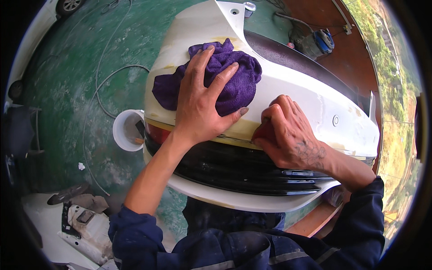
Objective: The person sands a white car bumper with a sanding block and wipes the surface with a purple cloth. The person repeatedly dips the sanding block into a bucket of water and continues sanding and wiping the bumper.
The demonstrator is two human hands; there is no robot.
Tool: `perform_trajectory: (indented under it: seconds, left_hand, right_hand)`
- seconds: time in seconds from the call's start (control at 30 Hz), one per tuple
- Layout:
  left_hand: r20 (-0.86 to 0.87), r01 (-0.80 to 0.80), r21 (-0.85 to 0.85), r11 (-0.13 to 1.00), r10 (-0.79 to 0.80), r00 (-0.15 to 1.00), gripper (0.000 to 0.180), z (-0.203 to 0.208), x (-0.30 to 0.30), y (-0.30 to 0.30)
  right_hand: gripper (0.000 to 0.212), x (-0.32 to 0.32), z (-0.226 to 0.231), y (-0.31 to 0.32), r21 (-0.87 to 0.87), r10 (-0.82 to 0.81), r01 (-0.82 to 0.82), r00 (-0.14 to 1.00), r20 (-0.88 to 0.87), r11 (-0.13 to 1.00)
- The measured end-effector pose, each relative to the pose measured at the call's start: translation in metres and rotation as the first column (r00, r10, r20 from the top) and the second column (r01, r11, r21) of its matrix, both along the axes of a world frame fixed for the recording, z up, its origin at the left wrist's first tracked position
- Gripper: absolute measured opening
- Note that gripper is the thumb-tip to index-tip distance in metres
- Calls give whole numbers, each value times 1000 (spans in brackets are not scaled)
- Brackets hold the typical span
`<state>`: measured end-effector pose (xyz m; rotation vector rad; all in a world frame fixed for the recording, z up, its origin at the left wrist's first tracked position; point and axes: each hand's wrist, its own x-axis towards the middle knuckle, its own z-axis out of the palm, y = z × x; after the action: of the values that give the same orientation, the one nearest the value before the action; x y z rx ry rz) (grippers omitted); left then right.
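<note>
A white car bumper (310,85) lies in front of me, with yellowish filler patches and a black trim panel (211,168) along its near side. My left hand (202,96) presses on a bunched purple cloth (238,81) on the bumper's upper left face, fingers spread and bent into its folds. To the right, my right hand (290,130) is closed around a small dark red pad (265,132), held against the yellowish edge just above the black trim. Most of the pad is hidden under my fingers, so its exact kind cannot be made out.
A white bucket (128,130) with tools inside stands on the green floor left of the bumper. Hoses (96,85) trail across the floor. A blue-topped canister (317,44) is at the back right, a small can (249,9) at the back. Loose car parts (87,227) lie lower left.
</note>
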<state>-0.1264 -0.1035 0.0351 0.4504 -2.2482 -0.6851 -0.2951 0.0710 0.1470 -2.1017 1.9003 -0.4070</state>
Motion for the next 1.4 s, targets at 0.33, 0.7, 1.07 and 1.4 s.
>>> perform_trajectory:
  seconds: [0.33, 0.7, 1.07, 1.4]
  left_hand:
    - [-23, -16, 16, 1000, 16, 1000, 85, -2, 0, 1]
    - [15, -15, -7, 1000, 15, 1000, 83, 1, -2, 1]
    - [35, -22, -4, 1000, 22, 999, 81, 1, -1, 1]
    - [10, -36, -3, 999, 36, 999, 82, 1, -2, 1]
  right_hand:
    - [86, -1, 24, 0, 175, -157, 131, 977, 146, 976]
    - [31, -16, 19, 42, 99, 16, -19, 999, 30, 995]
    - [29, -16, 16, 27, 193, -24, 8, 997, 79, 981]
    - [29, -6, 5, 18, 114, 18, -25, 998, 66, 993]
